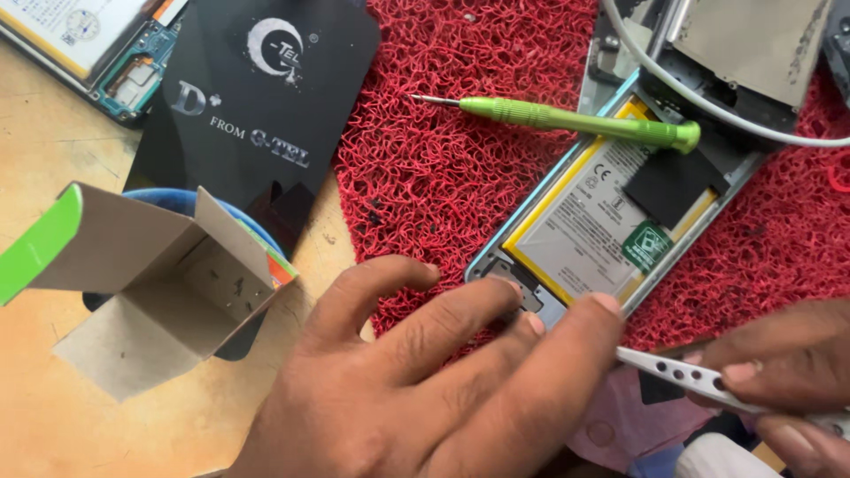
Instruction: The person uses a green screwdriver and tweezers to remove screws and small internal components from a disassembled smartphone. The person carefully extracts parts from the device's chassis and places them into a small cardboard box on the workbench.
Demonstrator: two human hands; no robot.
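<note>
Left hand (425, 381) presses flat, fingers spread, on the opened pale-blue phone with yellow-edged battery (602, 221) at 3 o'clock; right hand (779, 372) pinches perforated metal tweezers (682, 376). I'd work slowly, keeping tips shallow.

The green screwdriver (567, 118) and white cable (708, 97) are blocking the opened phone (611, 212) from above; bare red mat (416, 186) is lying open leftward, the cardboard box (150, 274) crowding farther left
</note>
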